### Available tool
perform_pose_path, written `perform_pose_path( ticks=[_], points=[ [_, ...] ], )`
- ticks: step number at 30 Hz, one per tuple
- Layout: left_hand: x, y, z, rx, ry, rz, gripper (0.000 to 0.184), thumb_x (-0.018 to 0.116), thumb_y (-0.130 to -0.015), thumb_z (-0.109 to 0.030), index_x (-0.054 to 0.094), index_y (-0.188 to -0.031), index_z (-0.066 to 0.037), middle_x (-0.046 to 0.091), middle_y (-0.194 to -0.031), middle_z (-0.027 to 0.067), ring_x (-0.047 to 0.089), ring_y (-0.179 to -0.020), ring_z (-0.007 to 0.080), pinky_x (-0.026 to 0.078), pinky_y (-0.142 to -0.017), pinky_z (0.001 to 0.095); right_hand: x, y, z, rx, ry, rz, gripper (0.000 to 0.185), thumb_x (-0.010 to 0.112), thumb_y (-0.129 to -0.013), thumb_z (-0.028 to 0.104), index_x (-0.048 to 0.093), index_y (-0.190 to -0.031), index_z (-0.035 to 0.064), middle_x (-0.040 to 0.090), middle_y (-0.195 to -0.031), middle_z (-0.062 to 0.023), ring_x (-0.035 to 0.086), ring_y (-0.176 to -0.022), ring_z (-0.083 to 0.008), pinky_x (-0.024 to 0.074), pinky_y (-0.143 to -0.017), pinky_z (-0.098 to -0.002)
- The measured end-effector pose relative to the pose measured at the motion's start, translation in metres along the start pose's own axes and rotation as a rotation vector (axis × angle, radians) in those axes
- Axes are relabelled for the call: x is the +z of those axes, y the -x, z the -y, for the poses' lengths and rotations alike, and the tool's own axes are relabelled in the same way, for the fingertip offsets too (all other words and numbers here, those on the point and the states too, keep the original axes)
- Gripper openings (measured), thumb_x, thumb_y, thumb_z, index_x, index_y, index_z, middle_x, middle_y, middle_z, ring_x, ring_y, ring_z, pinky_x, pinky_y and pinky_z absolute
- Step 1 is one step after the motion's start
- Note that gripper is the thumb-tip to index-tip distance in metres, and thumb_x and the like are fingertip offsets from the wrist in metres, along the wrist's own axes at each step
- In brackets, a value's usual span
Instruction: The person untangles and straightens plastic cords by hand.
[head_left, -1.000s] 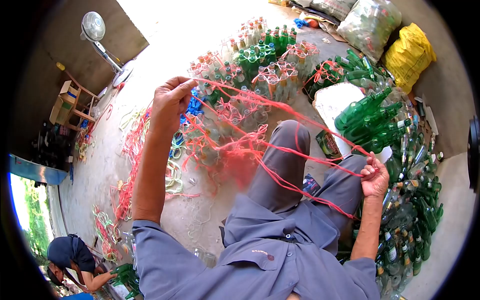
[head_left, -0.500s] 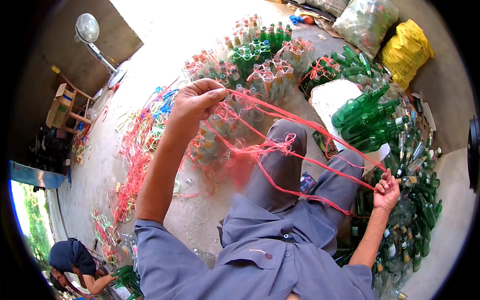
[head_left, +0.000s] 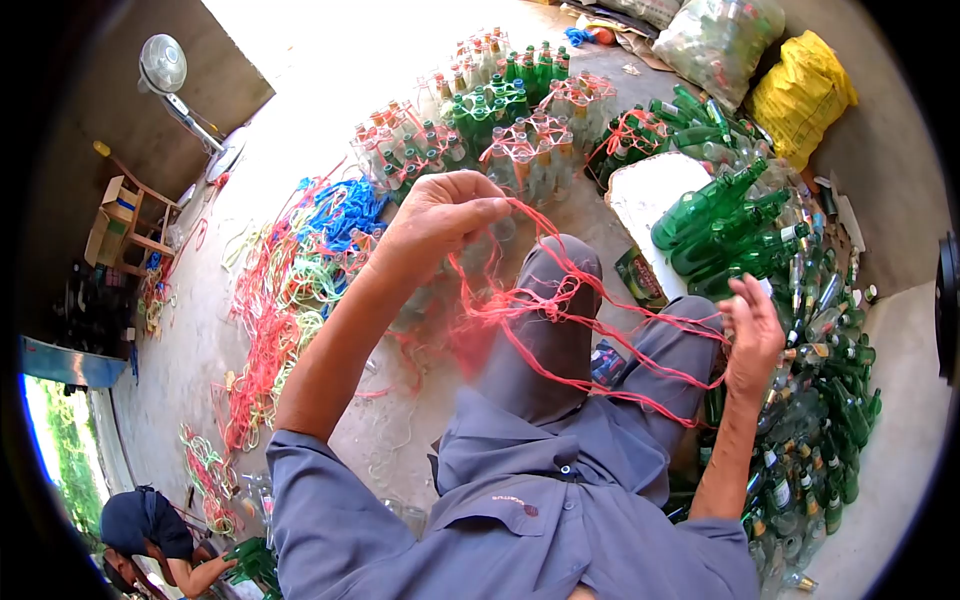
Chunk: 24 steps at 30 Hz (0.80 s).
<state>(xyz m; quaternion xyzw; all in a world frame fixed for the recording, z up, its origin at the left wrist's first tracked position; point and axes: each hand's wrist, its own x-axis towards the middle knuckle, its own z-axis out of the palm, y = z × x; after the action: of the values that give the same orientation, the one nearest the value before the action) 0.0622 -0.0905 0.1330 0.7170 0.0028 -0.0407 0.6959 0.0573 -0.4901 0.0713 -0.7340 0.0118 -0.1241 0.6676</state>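
Left hand [head_left: 448,215], right hand [head_left: 755,335]: two showed near mid-frame.
Red string [head_left: 552,297]: strands were too tangled to count.
Tied bottle bundles [head_left: 535,158]: at least five stood upper middle.
Large green bottles [head_left: 705,212]: at least three lay right of center.
Fan [head_left: 162,64]: one stood upper left.
Yellow sack [head_left: 800,95]: one sat upper right.
Co-worker [head_left: 145,525]: one bent, lower left.

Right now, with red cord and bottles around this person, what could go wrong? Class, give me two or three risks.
The red cord held by the left hand looks knotted, so a tug may tighten the tangle. Its loops run in front of the trousers and might snag there. The open right hand appears close to the piled bottles, so a wide swing could knock some.
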Motion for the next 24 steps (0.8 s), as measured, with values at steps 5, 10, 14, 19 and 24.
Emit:
perform_pose_path(
  ticks=[5,10,14,19,24],
  points=[
    [0.007,-0.001,-0.001,0.017,0.002,-0.006,0.013,0.070,-0.090,-0.017,0.068,-0.091,-0.004,0.053,-0.064,-0.0066,0.041,-0.052,-0.0005,0.027,-0.046,0.0176,0.102,-0.001,0.061,-0.084,-0.002,0.461,0.046,0.062,-0.090,0.004,0.050,-0.133,-0.0057,0.066,-0.113,-0.0132,0.065,-0.080,-0.0108,0.0501,-0.068,-0.0210],
    [0.010,-0.001,-0.001,0.028,0.018,0.007,0.014,0.068,-0.090,-0.017,0.068,-0.091,-0.003,0.054,-0.065,-0.0060,0.041,-0.053,-0.0005,0.029,-0.047,0.0176,0.185,-0.005,0.076,0.019,-0.144,0.719,0.046,0.063,-0.092,0.007,0.051,-0.135,-0.0022,0.065,-0.117,-0.0091,0.066,-0.076,-0.0073,0.0513,-0.059,-0.0191],
    [0.012,0.000,-0.001,0.031,0.054,0.011,0.013,0.068,-0.090,-0.016,0.068,-0.091,-0.002,0.055,-0.066,-0.0056,0.041,-0.053,-0.0004,0.030,-0.047,0.0176,0.207,-0.010,0.069,0.255,-0.210,1.005,0.031,0.064,-0.093,0.013,0.061,-0.121,-0.0005,0.068,-0.085,-0.0016,0.064,-0.068,-0.0054,0.0480,-0.052,-0.0178],
    [0.007,-0.002,0.008,0.045,0.030,0.029,0.014,0.068,-0.089,-0.015,0.068,-0.092,-0.002,0.058,-0.068,-0.0037,0.044,-0.054,0.0006,0.033,-0.049,0.0176,0.199,-0.012,0.061,0.327,-0.201,0.946,0.018,0.064,-0.094,0.013,0.068,-0.104,-0.0021,0.059,-0.069,0.0013,0.046,-0.052,-0.0015,0.0340,-0.044,-0.0161],
    [0.000,-0.001,0.030,0.078,0.095,0.024,0.019,0.066,-0.089,-0.017,0.069,-0.098,-0.001,0.065,-0.078,0.0018,0.058,-0.067,0.0071,0.046,-0.063,0.0225,0.190,-0.021,0.070,0.371,-0.351,0.846,0.018,0.062,-0.096,0.012,0.069,-0.098,-0.0039,0.055,-0.065,0.0008,0.039,-0.049,-0.0013,0.0267,-0.040,-0.0162]
  ],
)
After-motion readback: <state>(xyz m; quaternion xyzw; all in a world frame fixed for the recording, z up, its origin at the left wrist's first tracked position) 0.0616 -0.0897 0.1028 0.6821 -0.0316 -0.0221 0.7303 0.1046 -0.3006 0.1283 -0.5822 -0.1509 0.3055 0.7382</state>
